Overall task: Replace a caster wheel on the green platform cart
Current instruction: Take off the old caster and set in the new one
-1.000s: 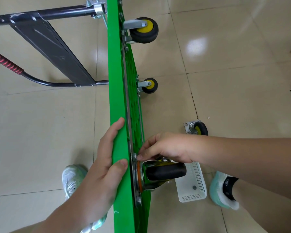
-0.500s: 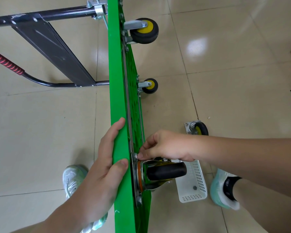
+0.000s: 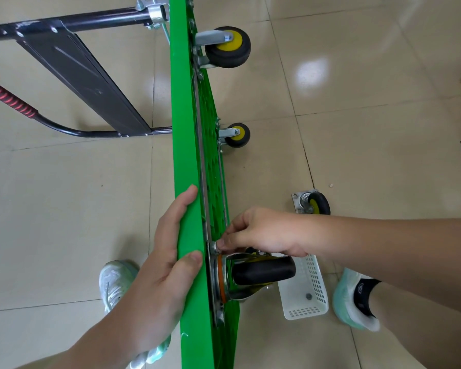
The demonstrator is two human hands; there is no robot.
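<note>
The cart (image 3: 189,155) stands tipped on its long edge. Nearest, the left hand (image 3: 168,262) clasps its upper rim, thumb over the edge and fingers along the flat top side, steadying it. On the cart's underside, at the near end, sits the black wheel (image 3: 261,270), with its steel plate (image 3: 213,283) flat against the green ribs. The right hand (image 3: 264,233) reaches in just above that wheel, fingertips pinched on a small bolt (image 3: 213,246) at the plate's upper corner; how far it is threaded I cannot tell.

The wheel looks heavy and stiff with grippy rubber, so its steel fork or plate seems the best hold. The bolt looks small, smooth and easy to drop.

Right of the cart lie a white basket (image 3: 312,302) and, beyond it, an old wheel (image 3: 314,203). Farther along the underside are 2 more: the nearer wheel (image 3: 236,134) and the farthest wheel (image 3: 229,46). The handle (image 3: 77,22) juts out to the left.
</note>
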